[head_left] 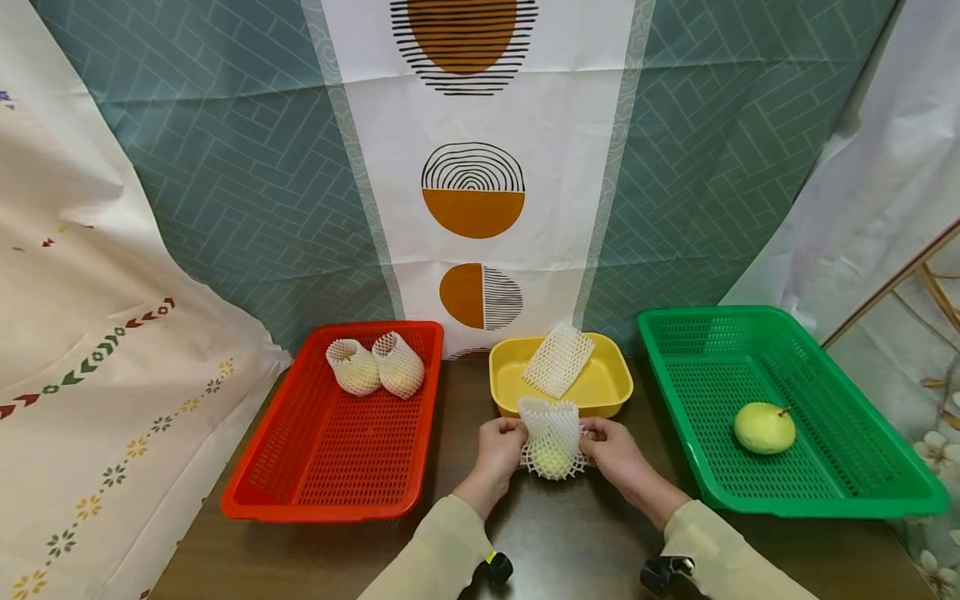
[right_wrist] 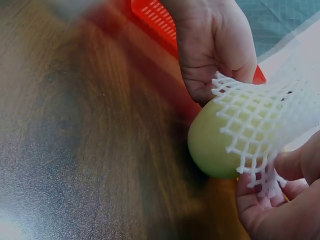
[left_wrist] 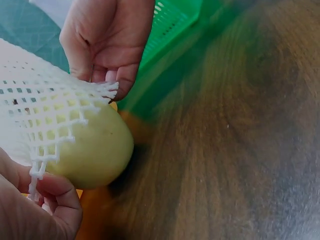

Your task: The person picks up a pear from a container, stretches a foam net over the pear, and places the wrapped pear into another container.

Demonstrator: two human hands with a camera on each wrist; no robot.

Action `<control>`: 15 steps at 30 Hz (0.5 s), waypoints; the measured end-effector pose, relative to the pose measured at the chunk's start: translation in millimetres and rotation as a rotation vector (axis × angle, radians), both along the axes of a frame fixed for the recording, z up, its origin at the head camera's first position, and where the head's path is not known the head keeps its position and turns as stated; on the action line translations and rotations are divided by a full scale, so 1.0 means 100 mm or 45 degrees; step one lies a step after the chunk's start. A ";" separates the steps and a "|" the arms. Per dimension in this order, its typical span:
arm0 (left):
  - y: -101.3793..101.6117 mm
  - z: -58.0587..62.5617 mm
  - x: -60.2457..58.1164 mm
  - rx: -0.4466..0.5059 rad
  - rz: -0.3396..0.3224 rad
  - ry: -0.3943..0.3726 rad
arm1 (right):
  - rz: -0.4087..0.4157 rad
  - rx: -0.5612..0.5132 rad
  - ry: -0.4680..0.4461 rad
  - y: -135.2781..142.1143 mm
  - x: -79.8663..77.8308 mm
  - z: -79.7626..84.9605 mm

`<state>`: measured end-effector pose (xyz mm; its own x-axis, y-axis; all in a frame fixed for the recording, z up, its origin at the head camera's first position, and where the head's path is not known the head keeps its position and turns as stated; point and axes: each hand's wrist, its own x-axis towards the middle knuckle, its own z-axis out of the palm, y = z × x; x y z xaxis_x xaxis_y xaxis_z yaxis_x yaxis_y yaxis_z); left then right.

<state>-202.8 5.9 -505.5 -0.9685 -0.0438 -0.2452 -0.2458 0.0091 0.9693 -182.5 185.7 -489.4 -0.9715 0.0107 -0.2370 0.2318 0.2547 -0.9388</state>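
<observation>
A pale yellow-green pear [head_left: 553,463] lies on the table, partly covered by a white foam net sleeve [head_left: 550,421]. My left hand [head_left: 501,450] pinches the sleeve's edge on the left side. Opposite it, my right hand [head_left: 611,450] pinches the edge on the right. From the left wrist view, the pear's rounded end [left_wrist: 107,150] sticks out bare past the net. The right wrist view shows the net's loose strands [right_wrist: 260,182] between the thumb and fingers of my right hand [right_wrist: 295,200]. The upper part of the sleeve stands up beyond the fruit.
Behind the hands, a yellow basin [head_left: 510,379] holds a flat foam net [head_left: 558,360]. On the left, a red basket [head_left: 337,467] contains two netted fruits [head_left: 401,371]. At right, a green basket [head_left: 712,392] holds one bare pear [head_left: 763,428]. A patterned curtain [head_left: 480,117] hangs behind.
</observation>
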 end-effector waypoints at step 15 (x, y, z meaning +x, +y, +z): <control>-0.15 0.03 0.01 -0.053 -0.145 -0.025 | 0.015 0.045 0.037 0.06 -0.01 0.06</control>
